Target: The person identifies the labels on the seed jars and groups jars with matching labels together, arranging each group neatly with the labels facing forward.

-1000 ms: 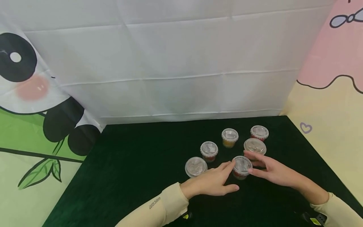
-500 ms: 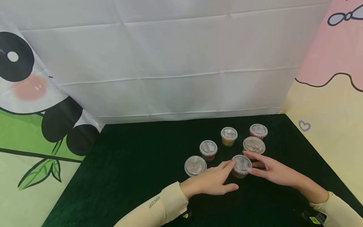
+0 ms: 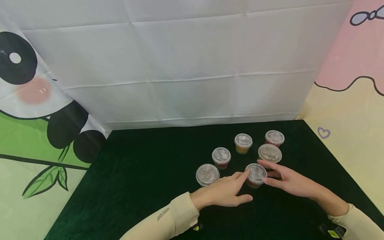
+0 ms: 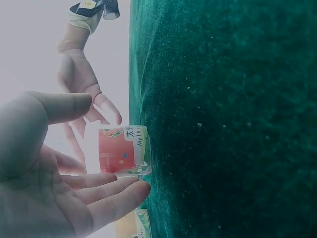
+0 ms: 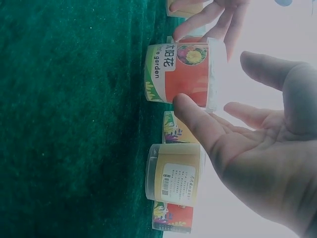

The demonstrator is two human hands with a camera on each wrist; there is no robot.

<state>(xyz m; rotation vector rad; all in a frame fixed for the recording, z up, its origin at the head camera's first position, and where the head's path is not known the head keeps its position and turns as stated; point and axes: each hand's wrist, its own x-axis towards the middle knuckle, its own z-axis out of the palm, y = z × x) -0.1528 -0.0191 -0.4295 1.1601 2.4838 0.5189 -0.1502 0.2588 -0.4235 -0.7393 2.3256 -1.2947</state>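
Note:
A small lidded plastic cup (image 3: 256, 175) with a red "little garden" label stands upright on the dark green cloth between my hands. My left hand (image 3: 226, 190) reaches in from the left, fingers extended, index fingertip at the lid's rim. Opposite it is my right hand (image 3: 291, 178), its fingers loosely extended along the cup's right side. Neither hand wraps round the cup; in the left wrist view its red label (image 4: 119, 151) lies just beyond the left fingers. Through the right wrist view, a right fingertip overlaps the edge of this label (image 5: 190, 74).
Several similar lidded cups stand around: a wide-lidded cup (image 3: 207, 174) by the left wrist, a red cup (image 3: 221, 157), a yellow cup (image 3: 243, 143), another red cup (image 3: 274, 138) and a wide-lidded cup (image 3: 269, 152) near the right fingers. A white cloth wall (image 3: 186, 66) rises behind.

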